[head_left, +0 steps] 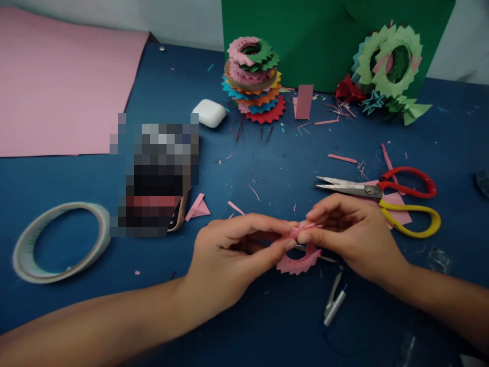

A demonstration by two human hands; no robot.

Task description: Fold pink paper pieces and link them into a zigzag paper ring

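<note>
Between my two hands is a pink folded-paper ring (298,262) with a zigzag outer edge, held up near the middle of the table. My left hand (239,250) pinches its upper left part between thumb and fingers. Opposite it, my right hand (347,232) pinches the top right of the ring with thumb and forefinger. The fingertips cover the ring's upper part, so the folds there are partly hidden. Just behind my right hand lie scissors (369,191) with one red and one yellow handle, blades apart. Under them are pink paper pieces (399,206).
A tape roll (61,242), a blurred-out phone (156,178) and a white earbud case (209,113) lie to the left. Pink sheets (64,92) fill the far left. Stacked colourful paper rings (254,81) and green paper rings (397,61) stand behind. A craft cutter (335,306) lies in front.
</note>
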